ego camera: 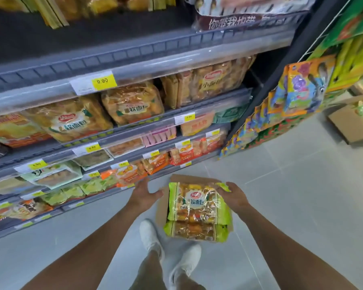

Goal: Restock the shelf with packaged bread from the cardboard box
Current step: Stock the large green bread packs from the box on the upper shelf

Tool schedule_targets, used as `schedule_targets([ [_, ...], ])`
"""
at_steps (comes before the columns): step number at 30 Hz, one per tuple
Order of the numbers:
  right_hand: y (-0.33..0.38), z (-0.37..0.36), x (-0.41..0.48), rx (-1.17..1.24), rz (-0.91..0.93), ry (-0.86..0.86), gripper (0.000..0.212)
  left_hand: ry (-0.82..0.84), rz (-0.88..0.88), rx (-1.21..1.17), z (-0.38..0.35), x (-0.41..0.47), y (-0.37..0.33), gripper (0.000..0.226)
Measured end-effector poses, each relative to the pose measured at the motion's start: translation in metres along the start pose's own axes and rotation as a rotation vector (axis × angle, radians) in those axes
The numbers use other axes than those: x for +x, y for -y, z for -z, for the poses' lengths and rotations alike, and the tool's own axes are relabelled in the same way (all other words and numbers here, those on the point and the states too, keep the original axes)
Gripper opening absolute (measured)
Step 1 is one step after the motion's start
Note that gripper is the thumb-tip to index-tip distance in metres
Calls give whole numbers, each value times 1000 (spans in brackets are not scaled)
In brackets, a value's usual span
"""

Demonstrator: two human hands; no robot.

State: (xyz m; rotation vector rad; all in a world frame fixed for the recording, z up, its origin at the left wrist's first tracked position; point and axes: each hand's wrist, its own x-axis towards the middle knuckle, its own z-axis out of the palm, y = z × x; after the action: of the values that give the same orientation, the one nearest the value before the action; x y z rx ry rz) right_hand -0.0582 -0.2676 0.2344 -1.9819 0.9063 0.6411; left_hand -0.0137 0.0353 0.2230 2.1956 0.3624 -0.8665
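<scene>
A cardboard box (162, 210) stands on the floor below me, in front of the shelf. On top in it lies a green-edged bread pack (197, 204), with a second green bread pack (195, 231) under it. My right hand (233, 195) grips the top pack at its far right corner. My left hand (145, 192) hovers just left of the pack with fingers spread, holding nothing. The shelf (134, 59) fills the left and middle of the view, and orange bread packs (71, 120) lie on its second level.
The top shelf level at the left is mostly bare. Lower shelf levels hold several snack packs behind price tags (102, 81). A rack of hanging colourful packets (302, 88) stands at the right, with another cardboard box (346, 126) on the floor beyond it. My white shoes (151, 237) stand beside the box.
</scene>
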Motion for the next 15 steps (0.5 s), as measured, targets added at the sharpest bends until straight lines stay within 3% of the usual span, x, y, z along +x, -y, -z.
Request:
schedule_targets([
  [7,-105,-10,63,21,-183,-5,69,163,99,128,-84,69,33,85],
  [15,-192,-59,152,-57,-271,59,71,239,190,165,-164,151,95,86],
])
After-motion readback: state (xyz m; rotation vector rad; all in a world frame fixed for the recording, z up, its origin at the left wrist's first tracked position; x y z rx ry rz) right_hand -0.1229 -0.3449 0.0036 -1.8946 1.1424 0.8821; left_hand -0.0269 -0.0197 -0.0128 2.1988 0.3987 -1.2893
